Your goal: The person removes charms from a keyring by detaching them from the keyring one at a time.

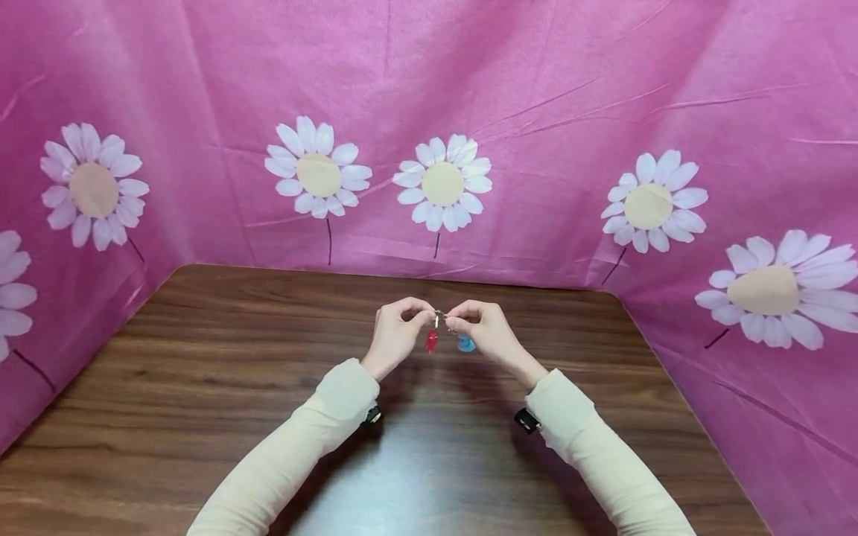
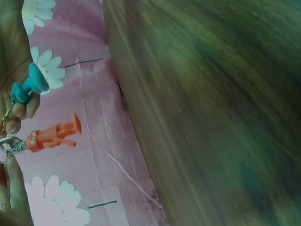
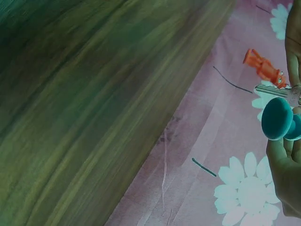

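Note:
Above the table's far half, my left hand (image 1: pixel 397 333) and right hand (image 1: pixel 492 333) meet at a small metal key ring (image 1: pixel 439 313). Thumb and fingertips of the left hand pinch the ring from one side. The right hand pinches at its other side, where a gold-coloured clasp shows in the left wrist view. A red-orange figure charm (image 2: pixel 54 136) hangs by a short chain between the hands. Below the right fingers dangles a blue charm with a round flat base (image 3: pixel 277 118). A silver key (image 3: pixel 272 91) shows beside it in the right wrist view. Fingertips partly hide the ring.
Under the hands lies a brown wood-grain table (image 1: pixel 201 357). Pink cloth (image 1: pixel 536 74) printed with white daisies rises behind its far edge and along both sides. Dark straps with small devices (image 1: pixel 527 421) sit at both wrists, below the pale sleeves.

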Demonstrator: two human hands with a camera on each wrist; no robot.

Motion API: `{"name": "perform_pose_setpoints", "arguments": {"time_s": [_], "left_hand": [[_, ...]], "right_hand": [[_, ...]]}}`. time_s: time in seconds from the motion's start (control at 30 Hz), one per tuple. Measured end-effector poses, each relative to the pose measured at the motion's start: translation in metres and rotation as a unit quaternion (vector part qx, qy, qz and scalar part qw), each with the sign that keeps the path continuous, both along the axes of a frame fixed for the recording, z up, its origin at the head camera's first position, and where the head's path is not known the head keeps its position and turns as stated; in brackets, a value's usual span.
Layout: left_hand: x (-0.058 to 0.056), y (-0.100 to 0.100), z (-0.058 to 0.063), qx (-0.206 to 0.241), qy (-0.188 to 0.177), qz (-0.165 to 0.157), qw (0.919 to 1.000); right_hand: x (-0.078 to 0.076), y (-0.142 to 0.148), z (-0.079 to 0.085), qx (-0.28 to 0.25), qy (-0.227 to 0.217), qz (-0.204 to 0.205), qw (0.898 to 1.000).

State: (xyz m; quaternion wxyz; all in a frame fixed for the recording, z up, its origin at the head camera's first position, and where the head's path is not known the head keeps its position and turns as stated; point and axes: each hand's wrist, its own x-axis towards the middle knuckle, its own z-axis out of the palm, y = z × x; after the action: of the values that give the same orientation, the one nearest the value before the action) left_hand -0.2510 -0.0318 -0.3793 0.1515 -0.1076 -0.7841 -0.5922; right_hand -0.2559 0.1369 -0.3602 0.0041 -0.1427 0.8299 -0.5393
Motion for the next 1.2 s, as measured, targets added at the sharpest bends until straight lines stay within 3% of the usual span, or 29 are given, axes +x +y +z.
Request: {"name": "perform_pose_setpoints", "arguments": {"time_s": [0.23, 0.37, 0.53, 0.7, 0.83, 0.93, 1.2], "left_hand": [[0.002, 0.005, 0.003, 0.089, -0.034, -0.013, 0.9953], [0.014, 0.006, 0.018, 0.129, -0.047, -0.040, 0.9896], [0.026, 0.005, 0.029, 0.125, -0.030, -0.055, 0.9902], [0.025, 0.003, 0.021, 0.122, -0.019, -0.068, 0.9900], [0.014, 0.003, 0.002, 0.139, -0.020, -0.090, 0.9859], [0.006, 0.004, -0.007, 0.116, -0.005, -0.091, 0.9891], [0.004, -0.001, -0.007, 0.058, 0.006, -0.089, 0.9944]], "right_hand": [[0.001, 0.000, 0.005, -0.030, -0.015, 0.004, 0.999], [0.002, 0.001, 0.007, -0.025, -0.009, 0.006, 1.000], [0.003, 0.001, 0.010, -0.005, 0.019, 0.008, 1.000], [0.005, 0.000, 0.010, 0.009, 0.020, -0.002, 1.000], [0.006, 0.001, 0.007, 0.015, 0.017, -0.007, 1.000], [0.007, 0.000, 0.007, 0.021, 0.021, -0.010, 0.999], [0.014, -0.005, 0.014, 0.068, 0.038, -0.046, 0.996]]}}
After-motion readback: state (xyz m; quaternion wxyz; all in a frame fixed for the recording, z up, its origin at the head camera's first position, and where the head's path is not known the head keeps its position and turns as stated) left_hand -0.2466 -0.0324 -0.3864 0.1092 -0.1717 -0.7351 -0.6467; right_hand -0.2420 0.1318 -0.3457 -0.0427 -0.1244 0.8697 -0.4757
